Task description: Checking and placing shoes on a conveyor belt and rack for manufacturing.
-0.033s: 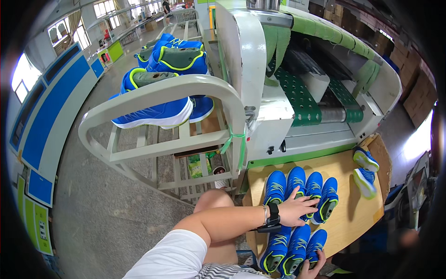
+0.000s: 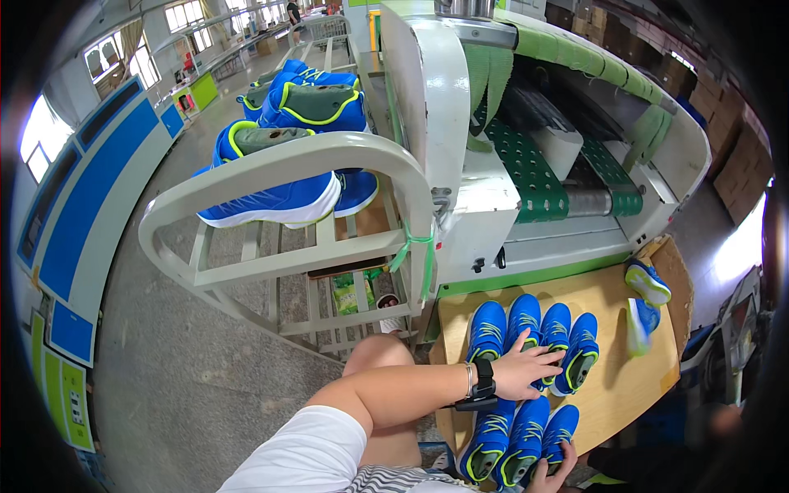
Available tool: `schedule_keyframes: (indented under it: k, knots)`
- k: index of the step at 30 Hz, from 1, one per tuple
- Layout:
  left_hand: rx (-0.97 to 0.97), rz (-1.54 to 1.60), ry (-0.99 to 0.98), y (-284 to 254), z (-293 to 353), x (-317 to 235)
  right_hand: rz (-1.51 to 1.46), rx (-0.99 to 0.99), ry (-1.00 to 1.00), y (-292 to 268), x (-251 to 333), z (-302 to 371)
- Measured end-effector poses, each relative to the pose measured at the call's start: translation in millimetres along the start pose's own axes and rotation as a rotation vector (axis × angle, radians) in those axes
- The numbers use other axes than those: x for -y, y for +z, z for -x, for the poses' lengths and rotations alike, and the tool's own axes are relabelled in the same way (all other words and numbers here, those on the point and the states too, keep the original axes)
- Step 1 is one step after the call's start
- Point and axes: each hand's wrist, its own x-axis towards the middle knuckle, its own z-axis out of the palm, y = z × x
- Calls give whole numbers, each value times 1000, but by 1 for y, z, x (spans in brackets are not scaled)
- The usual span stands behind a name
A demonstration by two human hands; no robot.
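Note:
Blue sneakers with lime trim stand in two rows on a wooden tabletop (image 2: 612,386). My left hand (image 2: 526,371) lies over the far row with its fingers spread, touching the sneakers (image 2: 556,329) there. A watch and a bracelet are on that wrist. At the lower edge my right hand (image 2: 555,472) has its fingers about the heel of the near row's rightmost sneaker (image 2: 561,426); part of this hand is cut off. Beside it stands another near-row sneaker (image 2: 526,440). On the table's far right, a blurred sneaker (image 2: 641,324) is tilted up near another sneaker (image 2: 648,281).
A pale metal rack (image 2: 320,156) holding more blue sneakers stands at the left. Behind the table is a white machine (image 2: 460,197) with green perforated belts (image 2: 526,172). A cardboard edge (image 2: 678,287) borders the table's right side. Blue-and-white cabinets (image 2: 90,205) line the far left.
The blurred sneaker on the table's right has turned to a more upright tilt. Both my hands and the sneakers in rows have stayed where they were.

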Motion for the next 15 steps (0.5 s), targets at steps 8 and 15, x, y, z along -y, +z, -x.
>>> schedule_keyframes:
  k: [8,15]
  knots:
    - [-6,1,-6,2,5,0,5,1,2,1,5,2]
    - [-33,-78,34,7,-3,-1,59,-32,47,0,-14,5]
